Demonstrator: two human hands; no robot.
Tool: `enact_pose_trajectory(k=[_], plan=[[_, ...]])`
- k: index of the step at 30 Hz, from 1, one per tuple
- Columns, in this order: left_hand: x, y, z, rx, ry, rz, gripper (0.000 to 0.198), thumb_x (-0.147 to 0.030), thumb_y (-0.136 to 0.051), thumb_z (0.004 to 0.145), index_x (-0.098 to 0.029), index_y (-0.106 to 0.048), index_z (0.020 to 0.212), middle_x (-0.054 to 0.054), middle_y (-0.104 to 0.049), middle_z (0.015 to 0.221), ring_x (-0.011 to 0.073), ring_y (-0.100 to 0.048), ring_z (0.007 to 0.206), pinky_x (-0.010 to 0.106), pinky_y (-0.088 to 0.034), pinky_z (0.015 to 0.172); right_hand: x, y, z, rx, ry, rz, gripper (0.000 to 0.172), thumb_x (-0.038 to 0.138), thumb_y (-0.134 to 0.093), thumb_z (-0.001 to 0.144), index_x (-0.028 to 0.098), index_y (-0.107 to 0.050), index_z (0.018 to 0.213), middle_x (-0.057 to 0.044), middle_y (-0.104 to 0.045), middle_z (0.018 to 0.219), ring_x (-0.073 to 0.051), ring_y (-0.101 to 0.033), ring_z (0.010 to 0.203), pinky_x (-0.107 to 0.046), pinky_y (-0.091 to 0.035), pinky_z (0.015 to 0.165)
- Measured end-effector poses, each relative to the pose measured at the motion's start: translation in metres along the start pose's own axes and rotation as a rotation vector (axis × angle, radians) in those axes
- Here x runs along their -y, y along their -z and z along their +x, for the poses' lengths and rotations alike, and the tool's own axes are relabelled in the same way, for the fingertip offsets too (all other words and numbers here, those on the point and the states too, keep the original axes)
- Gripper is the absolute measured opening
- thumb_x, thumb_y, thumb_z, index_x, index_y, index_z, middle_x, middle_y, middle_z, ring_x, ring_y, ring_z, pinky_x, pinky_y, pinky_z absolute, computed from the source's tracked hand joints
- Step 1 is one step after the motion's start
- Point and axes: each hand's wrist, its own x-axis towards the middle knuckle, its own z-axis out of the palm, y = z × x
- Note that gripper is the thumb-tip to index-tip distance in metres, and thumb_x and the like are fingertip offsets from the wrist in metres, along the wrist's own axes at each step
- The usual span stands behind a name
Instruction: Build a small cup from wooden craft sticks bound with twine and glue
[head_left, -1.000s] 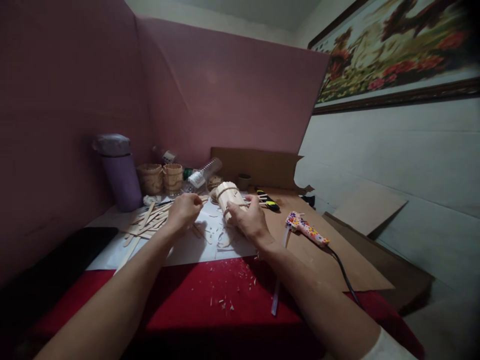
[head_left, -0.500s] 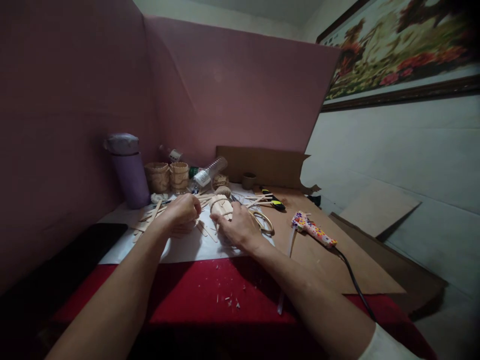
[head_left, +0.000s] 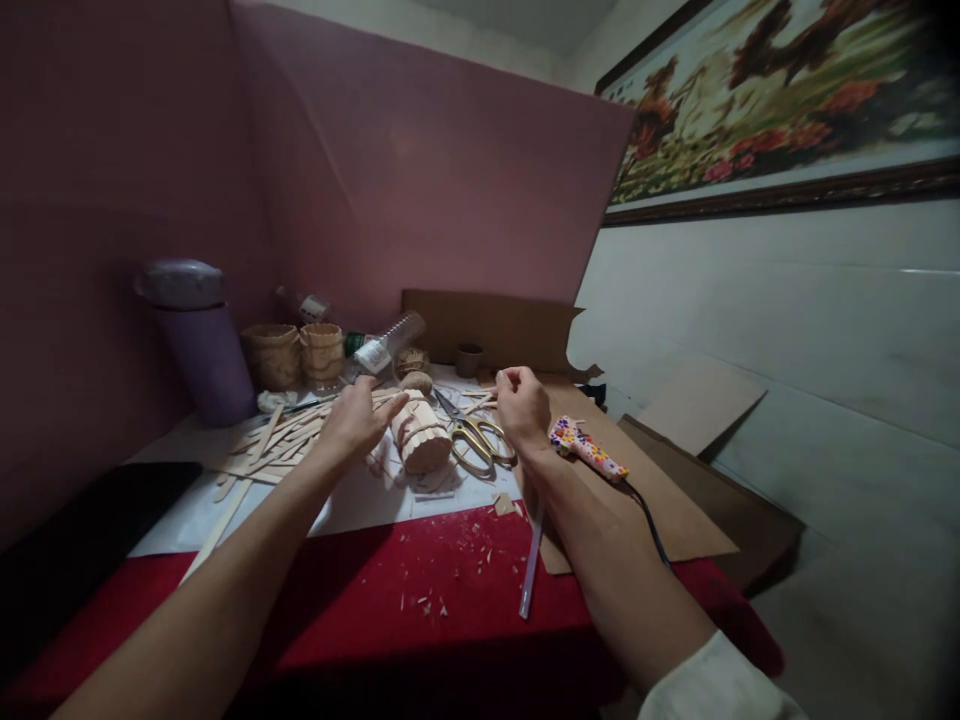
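My left hand (head_left: 358, 422) is over the pile of wooden craft sticks (head_left: 289, 440), its thumb and fingers apart. The thumb reaches to the side of a small cup of craft sticks (head_left: 421, 436), which lies tipped on the white sheet; whether it touches the cup I cannot tell. To the right, my right hand (head_left: 523, 408) is closed in a pinch by a few loose sticks (head_left: 480, 400). Anything inside that pinch is hidden. Gold-handled scissors (head_left: 474, 440) lie between the cup and my right hand.
A flower-patterned glue gun (head_left: 589, 450) rests on cardboard (head_left: 667, 520), near a clear glue stick (head_left: 531, 570). Behind stand a purple tumbler (head_left: 202, 350), two wooden cups (head_left: 322, 355), a plastic bottle (head_left: 386, 345) and a small brown pot (head_left: 469, 362). Wood scraps litter the red cloth (head_left: 360, 600).
My right hand has let go of the small stick cup and moved right, closing into a pinch. My left hand has opened beside the cup. The camera view has turned right.
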Motion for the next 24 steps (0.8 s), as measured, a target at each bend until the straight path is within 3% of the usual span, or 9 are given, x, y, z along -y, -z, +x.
enact_pose_trajectory(k=[4,6,8,12,14,17,24], plan=[[-0.016,-0.013,-0.016,-0.126,-0.052,-0.194,0.097,-0.069,-0.060,0.072,-0.008,-0.039,0.144,0.028,-0.045,0.139,0.0423,-0.041,0.131,0.051,-0.035,0.104,-0.005,0.001,0.005,-0.047,-0.025,0.015,0.024,0.035,-0.048,0.091,0.022,-0.068,0.093,-0.007,-0.075,0.087,-0.023,-0.066,0.082,-0.030,-0.042,0.069],[-0.023,-0.019,-0.025,-0.139,-0.159,-0.243,0.089,-0.067,-0.062,0.071,-0.019,-0.044,0.144,0.021,-0.043,0.143,0.0412,-0.036,0.134,0.055,-0.030,0.107,-0.006,0.000,0.006,-0.053,-0.026,0.020,0.023,0.034,-0.050,0.090,0.022,-0.069,0.087,-0.007,-0.075,0.086,-0.023,-0.066,0.081,-0.030,-0.042,0.069],[-0.028,-0.023,-0.034,-0.080,-0.328,-0.193,0.074,-0.063,-0.069,0.068,-0.028,-0.058,0.132,0.015,-0.043,0.145,0.0408,-0.031,0.136,0.058,-0.026,0.108,-0.007,0.000,0.007,-0.072,-0.033,0.030,0.024,0.035,-0.050,0.089,0.021,-0.070,0.085,-0.008,-0.075,0.086,-0.024,-0.067,0.082,-0.031,-0.042,0.070],[-0.030,-0.023,-0.042,0.023,-0.566,-0.027,0.038,-0.045,-0.079,0.062,-0.029,-0.076,0.097,0.011,-0.050,0.140,0.0424,-0.026,0.137,0.060,-0.022,0.109,-0.012,0.003,0.016,-0.138,-0.063,0.071,0.027,0.035,-0.047,0.090,0.019,-0.070,0.089,-0.009,-0.076,0.090,-0.023,-0.068,0.083,-0.029,-0.044,0.071],[-0.029,-0.020,-0.042,0.042,-0.590,0.023,0.023,-0.033,-0.076,0.066,-0.030,-0.077,0.089,0.011,-0.054,0.137,0.0414,-0.030,0.136,0.060,-0.025,0.107,-0.016,0.006,0.023,-0.163,-0.081,0.087,0.030,0.035,-0.045,0.090,0.018,-0.070,0.090,-0.010,-0.077,0.091,-0.023,-0.069,0.082,-0.028,-0.045,0.070],[-0.026,-0.016,-0.039,0.009,-0.591,0.055,0.017,-0.023,-0.068,0.072,-0.031,-0.078,0.084,0.010,-0.057,0.134,0.0403,-0.033,0.135,0.060,-0.027,0.105,-0.023,0.009,0.030,-0.175,-0.102,0.085,0.032,0.033,-0.043,0.090,0.016,-0.071,0.088,-0.011,-0.077,0.090,-0.023,-0.069,0.079,-0.028,-0.045,0.068],[-0.022,-0.009,-0.032,-0.031,-0.616,0.133,0.011,-0.023,-0.070,0.072,-0.030,-0.079,0.074,0.008,-0.064,0.125,0.0402,-0.040,0.128,0.058,-0.033,0.101,-0.033,-0.002,0.031,-0.079,-0.043,-0.062,0.027,0.031,-0.048,0.088,0.019,-0.072,0.084,-0.009,-0.077,0.087,-0.023,-0.068,0.081,-0.028,-0.044,0.068]])
